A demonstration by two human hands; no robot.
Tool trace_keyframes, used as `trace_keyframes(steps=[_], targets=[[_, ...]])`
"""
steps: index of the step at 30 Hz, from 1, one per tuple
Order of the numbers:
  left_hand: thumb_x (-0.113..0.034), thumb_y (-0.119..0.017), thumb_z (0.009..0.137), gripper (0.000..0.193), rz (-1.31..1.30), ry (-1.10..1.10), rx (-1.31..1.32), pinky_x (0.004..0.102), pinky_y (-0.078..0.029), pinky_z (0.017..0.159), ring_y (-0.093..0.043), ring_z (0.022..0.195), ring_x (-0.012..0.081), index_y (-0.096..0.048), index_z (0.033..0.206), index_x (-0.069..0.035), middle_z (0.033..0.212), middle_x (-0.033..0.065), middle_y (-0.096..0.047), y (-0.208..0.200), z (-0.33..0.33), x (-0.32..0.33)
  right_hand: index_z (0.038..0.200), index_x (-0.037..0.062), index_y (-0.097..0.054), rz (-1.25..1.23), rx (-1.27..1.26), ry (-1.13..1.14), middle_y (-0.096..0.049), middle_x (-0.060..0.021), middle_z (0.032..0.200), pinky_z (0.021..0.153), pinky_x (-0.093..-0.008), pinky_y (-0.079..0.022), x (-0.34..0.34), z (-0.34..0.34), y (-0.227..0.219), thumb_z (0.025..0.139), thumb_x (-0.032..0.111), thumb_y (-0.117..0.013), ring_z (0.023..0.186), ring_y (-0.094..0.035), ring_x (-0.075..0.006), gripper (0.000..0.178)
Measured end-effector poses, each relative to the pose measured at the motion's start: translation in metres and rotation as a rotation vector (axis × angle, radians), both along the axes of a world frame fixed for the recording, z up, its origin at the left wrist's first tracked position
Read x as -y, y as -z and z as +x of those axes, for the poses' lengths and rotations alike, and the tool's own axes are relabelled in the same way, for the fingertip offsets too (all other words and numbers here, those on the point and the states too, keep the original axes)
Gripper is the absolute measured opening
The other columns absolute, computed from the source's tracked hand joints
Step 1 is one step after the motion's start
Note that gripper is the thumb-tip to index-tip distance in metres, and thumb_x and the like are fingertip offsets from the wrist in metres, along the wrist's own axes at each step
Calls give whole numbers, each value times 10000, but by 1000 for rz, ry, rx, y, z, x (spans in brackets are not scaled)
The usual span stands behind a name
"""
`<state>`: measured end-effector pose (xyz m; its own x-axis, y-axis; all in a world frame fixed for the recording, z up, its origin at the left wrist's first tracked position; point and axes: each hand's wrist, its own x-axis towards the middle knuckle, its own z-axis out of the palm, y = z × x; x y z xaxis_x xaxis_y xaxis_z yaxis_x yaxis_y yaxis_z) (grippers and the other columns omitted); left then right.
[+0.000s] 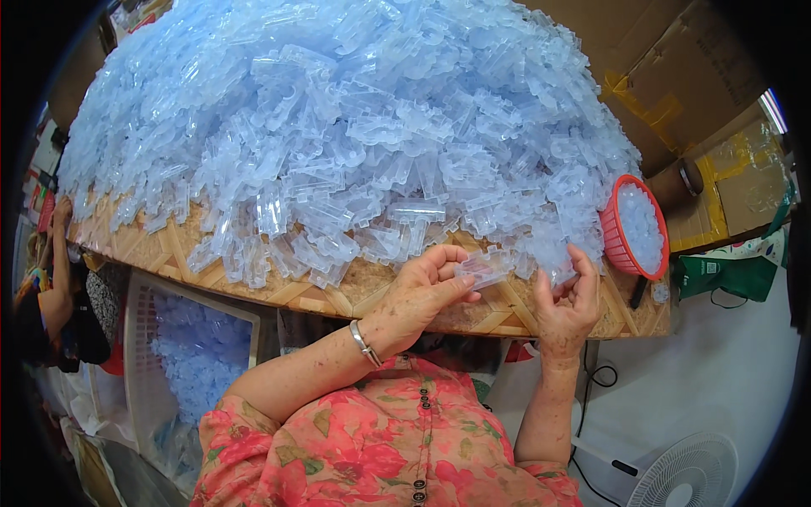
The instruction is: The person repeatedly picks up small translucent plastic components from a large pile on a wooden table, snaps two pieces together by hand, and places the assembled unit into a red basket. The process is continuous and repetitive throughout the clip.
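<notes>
A large heap of clear, bluish plastic pieces [355, 110] covers most of the table. Near the table's front edge, my left hand [414, 296] pinches a flat clear plastic piece [486, 267] between thumb and fingers. Just right of it, my right hand [568, 313] is raised with its fingers curled. A bit of clear plastic [558, 272] shows between its thumb and forefinger; its outline blends into the heap behind. Loose pieces lie along the heap's near side, in front of both hands.
A red plastic basket [621, 241] of small translucent pieces stands at the table's [321, 297] right end. Cardboard boxes [684, 84] rise behind it. A crate [139, 355] of bluish pieces is below left; a white fan [688, 473] is lower right. Another person's arm [59, 262] is far left.
</notes>
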<state>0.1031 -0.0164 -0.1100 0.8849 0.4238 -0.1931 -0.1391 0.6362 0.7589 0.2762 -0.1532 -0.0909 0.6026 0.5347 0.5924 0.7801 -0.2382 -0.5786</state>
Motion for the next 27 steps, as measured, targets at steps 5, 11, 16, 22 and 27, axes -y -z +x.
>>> trace_keyframes(steps=[5, 11, 16, 22, 27], targets=[[-155, -599, 1025, 239, -47, -41, 54, 273, -542, 944, -621, 1082, 115, -522, 1227, -54, 1186, 50, -641, 6, 6, 6, 1228, 83, -652, -109, 146, -190, -599, -63, 992, 554, -295, -488, 3, -32, -5, 722, -49, -758, 649, -558, -147, 534], [-229, -599, 1034, 174, -265, 84, 15, 307, -594, 867, -649, 977, 117, -517, 1114, -98, 1204, 51, -614, -3, -1, 5, 1242, 105, -679, -140, 76, -358, -594, -78, 992, 634, -325, -524, 0, -42, 3, 711, -42, -773, 741, -610, -206, 559], [-220, -618, 1022, 160, -132, 48, 135, 326, -617, 810, -656, 959, 125, -515, 1052, -102, 1297, 80, -591, 8, 2, 4, 1231, 72, -671, 81, -269, -427, -603, -76, 1045, 614, -287, -502, -4, -45, 9, 733, 12, -833, 722, -584, -141, 528], [-175, -643, 1001, 146, -88, 12, 126, 307, -610, 826, -653, 968, 117, -527, 1028, -92, 1373, 107, -555, 2, -2, 1, 1155, 65, -668, -7, -184, -428, -597, -105, 1195, 633, -262, -512, -14, -41, -11, 682, 23, -871, 685, -558, -108, 517], [-165, -654, 992, 154, -41, 25, 130, 274, -584, 840, -647, 987, 106, -533, 1028, -77, 1340, 99, -574, 9, -4, 2, 1189, 66, -632, -118, -299, -473, -525, -145, 1335, 691, -262, -526, -12, -34, -14, 639, 37, -893, 743, -562, -110, 609]])
